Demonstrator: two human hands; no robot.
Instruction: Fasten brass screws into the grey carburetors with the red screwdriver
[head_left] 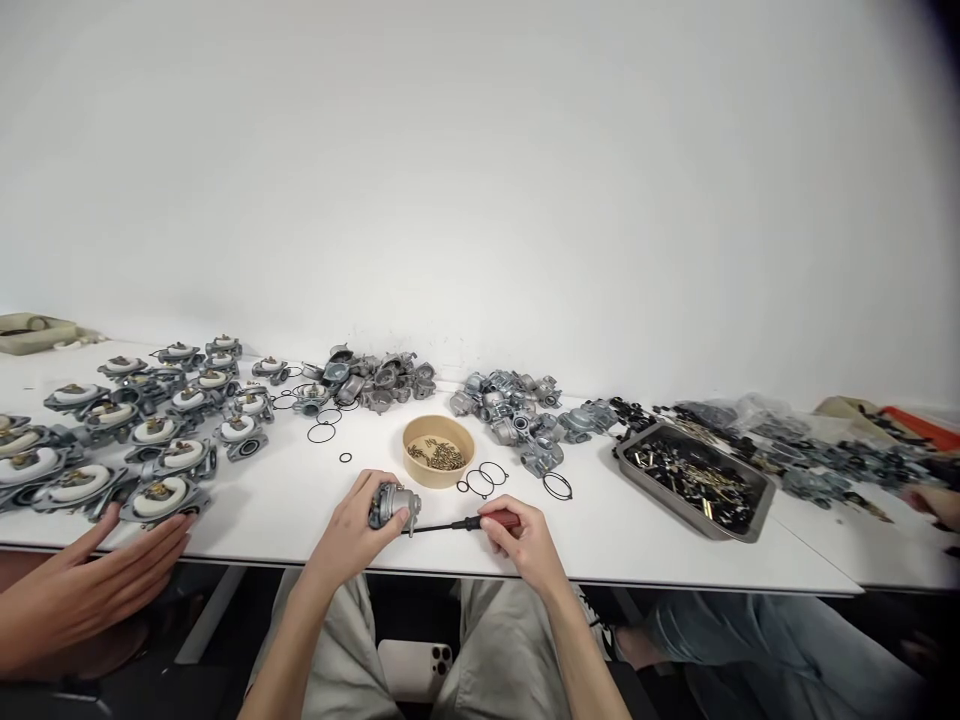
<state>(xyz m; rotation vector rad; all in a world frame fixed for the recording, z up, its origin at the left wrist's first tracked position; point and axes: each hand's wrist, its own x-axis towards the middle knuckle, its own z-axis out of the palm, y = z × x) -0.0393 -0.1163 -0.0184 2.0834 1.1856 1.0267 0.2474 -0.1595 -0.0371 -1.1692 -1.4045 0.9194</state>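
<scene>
Near the table's front edge, my left hand (352,530) is closed around a grey metal carburetor (401,503), tilted on its side. My right hand (521,540) grips the red handle of a screwdriver (469,523). The black shaft lies level and points left, its tip at the carburetor's lower right side; whether it sits in a screw I cannot tell. Just behind stands a round tan bowl (439,425) with small brass-coloured screws (442,457) in it. Thin black rubber rings (493,473) lie to the right of the bowl.
Carburetor bodies with white floats (165,495) stand in rows at left, beside another person's hands (112,580). Piles of grey metal parts (382,380) and carburetors (517,405) lie behind. A metal tray (739,535) of small black and brass parts is at right. Another person's hand (934,503) shows far right.
</scene>
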